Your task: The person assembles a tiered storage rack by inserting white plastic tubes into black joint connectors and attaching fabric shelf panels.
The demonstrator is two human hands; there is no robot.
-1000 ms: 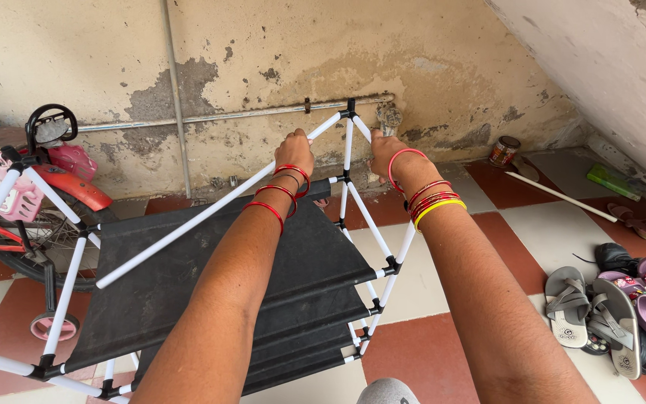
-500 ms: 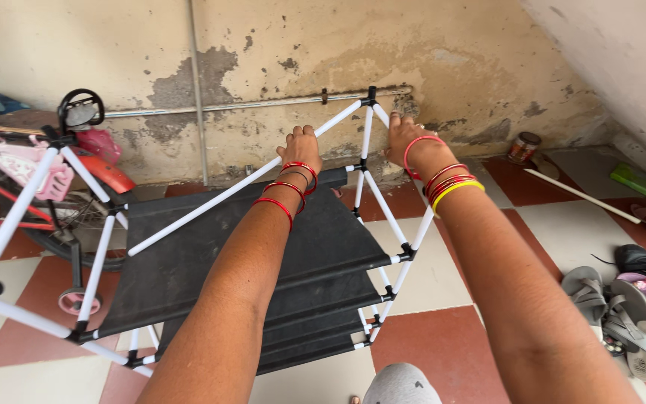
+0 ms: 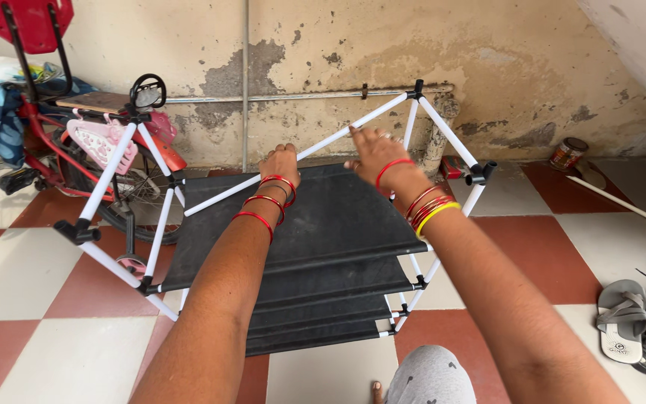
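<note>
- The left hand [image 3: 280, 163] is curled over a white tube [image 3: 300, 155] that forms the top rail of a shelf rack [image 3: 323, 254]; the knuckles face the camera and the fingertips are hidden behind the tube, so it reads as a closed grasp on the rail.
- The right hand [image 3: 371, 148] lies on the same tube a little farther along, fingers spread and pointing away. Whether they wrap under the rail or only press on it cannot be told from this angle.
- Red bangles ring the left wrist; red and yellow bangles [image 3: 429, 209] ring the right.
- The rack stands on the tiled floor [image 3: 31, 284] just in front of the person, tilted toward the wall, with white tubes joined by black corner pieces [image 3: 481, 173].
- Black fabric shelves [image 3: 338, 217] stretch between the tubes in tiers. The lower tiers are partly covered by the one above, and the forearms hide part of the top one.
- A knee in grey cloth [image 3: 431, 374] shows at the bottom edge, with toes beside it, both cut off.
- To the left a red children's tricycle [image 3: 106, 142] stands against the stained wall [image 3: 323, 45], half behind the rack's frame.
- At the right edge lie sandals [image 3: 626, 322], partly out of frame, and a small tin [image 3: 568, 153] stands near the wall.
</note>
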